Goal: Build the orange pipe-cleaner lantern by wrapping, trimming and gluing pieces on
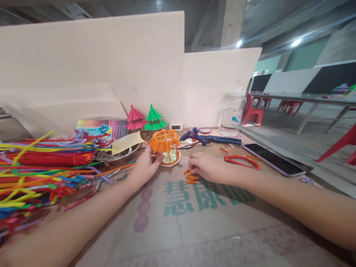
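A small orange pavilion (164, 144) made of pipe cleaners stands on a pale round base (171, 158) in the middle of the table. My left hand (144, 165) holds it from the left side, fingers closed on its lower edge. My right hand (205, 167) rests palm down on the cardboard, fingers curled over several short orange pipe-cleaner pieces (190, 178). Behind the pavilion stand a pink model (135, 118) and a green model (153, 118) of the same kind.
A big heap of coloured pipe cleaners (41, 167) fills the left. A blue glue gun (207, 138), red-handled scissors (241, 161), a phone (274, 159) and a clear jar (232, 113) lie to the right. White boards (111, 66) wall the back. Red chairs (254, 111) stand beyond.
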`<state>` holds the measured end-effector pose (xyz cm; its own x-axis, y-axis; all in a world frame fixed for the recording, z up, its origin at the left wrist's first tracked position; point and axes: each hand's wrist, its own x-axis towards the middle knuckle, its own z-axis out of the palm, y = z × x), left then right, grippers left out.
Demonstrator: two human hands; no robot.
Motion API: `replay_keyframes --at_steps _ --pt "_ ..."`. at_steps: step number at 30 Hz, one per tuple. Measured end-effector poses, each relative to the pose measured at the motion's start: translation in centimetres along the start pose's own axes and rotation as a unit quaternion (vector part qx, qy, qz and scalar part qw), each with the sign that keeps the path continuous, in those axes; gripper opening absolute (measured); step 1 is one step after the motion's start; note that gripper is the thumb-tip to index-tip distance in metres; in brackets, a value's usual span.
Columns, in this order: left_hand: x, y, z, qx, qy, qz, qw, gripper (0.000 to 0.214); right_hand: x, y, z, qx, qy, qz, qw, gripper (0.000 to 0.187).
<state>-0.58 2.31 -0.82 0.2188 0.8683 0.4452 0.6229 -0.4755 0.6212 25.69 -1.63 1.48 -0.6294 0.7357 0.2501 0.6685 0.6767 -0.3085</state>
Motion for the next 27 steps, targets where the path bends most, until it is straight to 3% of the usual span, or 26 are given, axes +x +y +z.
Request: replay_keyframes --at_steps 4,10,15,19,23,27 --pt "-0.2 0.4 -0.1 0.016 0.003 0.005 1.0 0.047 -0.5 -1.8 0.0 0.135 0.069 0.047 0.987 0.009" --pt "-0.2 0.4 0.0 0.044 0.008 0.023 0.999 0.046 -0.6 -4.1 0.2 0.379 0.134 0.063 0.913 0.005" --pt "-0.2 0.1 0.0 0.045 0.007 0.04 0.998 0.045 -0.4 -4.2 0.2 0.427 0.152 0.069 0.889 0.028" --pt "-0.3 0.6 -0.1 0.049 0.009 0.031 0.998 0.045 -0.1 -4.6 0.0 0.435 0.143 0.088 0.885 0.013" --pt "-0.7 1.7 -0.4 0.077 0.012 0.046 0.996 0.041 0.3 -4.9 0.2 0.455 0.144 0.128 0.87 0.02" --pt "-1.0 2.3 -0.6 0.099 0.009 0.086 0.991 0.037 0.5 -4.9 1.0 0.47 0.159 0.124 0.859 0.026"
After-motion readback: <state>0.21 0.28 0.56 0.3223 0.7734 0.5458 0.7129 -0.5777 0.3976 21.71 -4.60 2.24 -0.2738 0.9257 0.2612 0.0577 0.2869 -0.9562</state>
